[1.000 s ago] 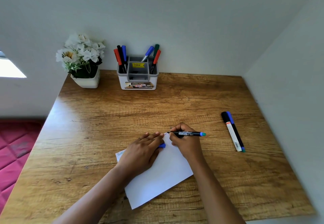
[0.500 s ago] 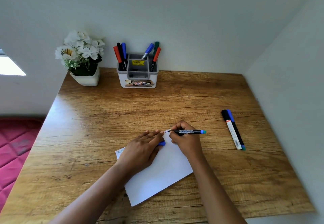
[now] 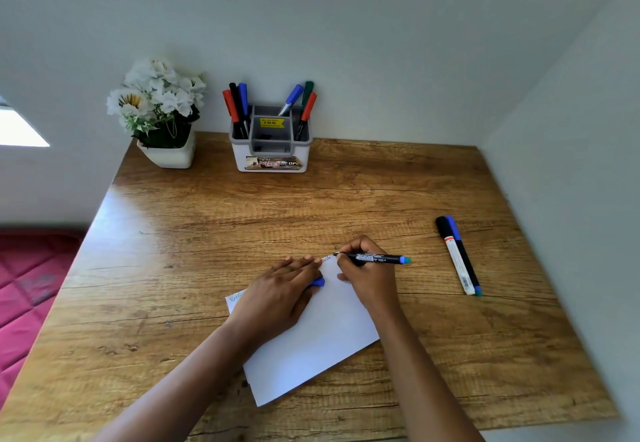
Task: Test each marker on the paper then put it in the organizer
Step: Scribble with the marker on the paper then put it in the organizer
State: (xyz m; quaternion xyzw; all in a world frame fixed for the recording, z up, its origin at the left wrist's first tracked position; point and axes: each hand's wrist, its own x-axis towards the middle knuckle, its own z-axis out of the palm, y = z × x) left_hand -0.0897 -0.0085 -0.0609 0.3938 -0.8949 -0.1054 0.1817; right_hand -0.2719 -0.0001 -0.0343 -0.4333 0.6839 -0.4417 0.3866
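Note:
A white sheet of paper (image 3: 322, 334) lies on the wooden desk (image 3: 207, 233), with writing along its far edge. My left hand (image 3: 277, 296) presses flat on the paper, and a blue cap (image 3: 318, 282) pokes out from under its fingers. My right hand (image 3: 367, 272) grips an uncapped black marker (image 3: 377, 258) with a blue-green end, its tip touching the paper's far corner. Two more markers (image 3: 459, 254), one white and one black with a blue cap, lie side by side to the right. The white and grey organizer (image 3: 270, 150) at the back holds several markers.
A white pot of white flowers (image 3: 161, 112) stands at the back left beside the organizer. Walls close the desk at the back and right. A red quilted surface (image 3: 24, 289) lies beyond the desk's left edge.
The marker tip has shifted slightly along the paper's far corner while my right hand writes. My left hand stays pressed on the sheet.

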